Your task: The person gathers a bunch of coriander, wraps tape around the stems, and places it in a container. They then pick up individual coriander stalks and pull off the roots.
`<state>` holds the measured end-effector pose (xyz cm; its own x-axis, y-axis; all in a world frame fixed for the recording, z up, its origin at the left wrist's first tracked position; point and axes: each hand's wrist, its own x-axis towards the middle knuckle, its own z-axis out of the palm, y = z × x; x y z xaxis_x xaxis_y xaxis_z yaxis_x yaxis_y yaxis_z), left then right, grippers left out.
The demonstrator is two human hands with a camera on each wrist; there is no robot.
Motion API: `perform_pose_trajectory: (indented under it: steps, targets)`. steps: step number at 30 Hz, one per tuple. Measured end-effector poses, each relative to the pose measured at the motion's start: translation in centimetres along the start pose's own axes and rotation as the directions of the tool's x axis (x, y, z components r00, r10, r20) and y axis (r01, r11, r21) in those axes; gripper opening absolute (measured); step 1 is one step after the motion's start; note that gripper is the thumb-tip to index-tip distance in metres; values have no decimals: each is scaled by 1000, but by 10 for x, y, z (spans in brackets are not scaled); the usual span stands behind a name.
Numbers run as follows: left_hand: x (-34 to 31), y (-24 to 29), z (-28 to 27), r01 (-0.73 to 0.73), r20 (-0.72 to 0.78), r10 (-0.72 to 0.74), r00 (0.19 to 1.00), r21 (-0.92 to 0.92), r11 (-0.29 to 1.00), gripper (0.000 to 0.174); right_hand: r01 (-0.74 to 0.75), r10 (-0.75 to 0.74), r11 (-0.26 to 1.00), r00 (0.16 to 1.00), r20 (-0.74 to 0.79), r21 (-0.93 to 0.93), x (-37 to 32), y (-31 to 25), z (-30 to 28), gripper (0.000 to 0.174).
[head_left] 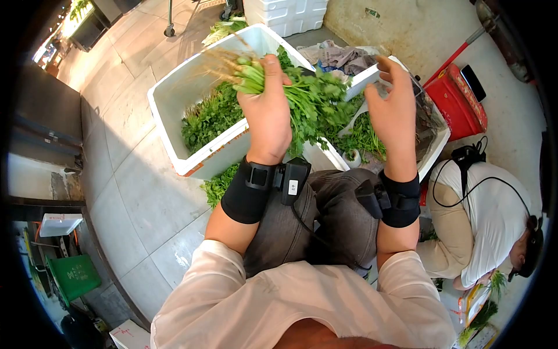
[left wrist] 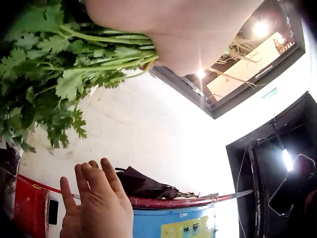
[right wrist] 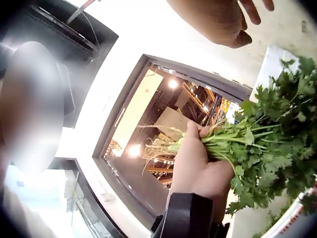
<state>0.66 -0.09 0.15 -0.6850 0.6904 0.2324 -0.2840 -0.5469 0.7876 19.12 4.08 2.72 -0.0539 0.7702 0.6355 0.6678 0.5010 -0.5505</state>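
My left hand point(head_left: 266, 116) grips a bunch of cilantro point(head_left: 319, 99) by its stems. Pale roots stick out on the left, and the leaves spread right, over the rim of a white foam box point(head_left: 168, 134). In the right wrist view, the thumb and fingers of the left hand point(right wrist: 190, 163) wrap the stems of the cilantro point(right wrist: 272, 148). To the right of the leaves, my right hand point(head_left: 394, 110) is raised with fingers loosely bent and nothing in them. The left wrist view shows that right hand point(left wrist: 101, 203) below the cilantro point(left wrist: 59, 74), apart from it.
More greens point(head_left: 215, 116) lie inside the foam box. A second white box point(head_left: 433, 142) with loose greens stands at the right. Beyond it is a red container point(head_left: 456, 104) with a phone point(head_left: 472, 82) on top. Another person point(head_left: 488, 203) crouches at the right.
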Motion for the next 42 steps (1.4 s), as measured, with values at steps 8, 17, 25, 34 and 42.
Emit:
perform_pose_trajectory:
  steps: [8,17,25,34,42]
  targets:
    - [-11,5,8,199,314,-190,930,2,980,21,275,-394,910,808,439,311,-4,-36,4,56]
    - [-15,8,7,317,426,-249,870,-97,943,38,340,-484,861,777,403,379,-9,-46,12,50]
    - [-15,14,8,465,490,-372,788,-80,882,39,256,-408,900,780,474,353,-10,-49,15,47]
    - [-12,9,3,258,512,-295,807,144,955,40,113,-378,858,798,469,500,-12,-35,21,44]
    - [-7,-3,0,28,543,-111,832,159,987,37,191,-378,897,801,464,400,-9,-30,20,48]
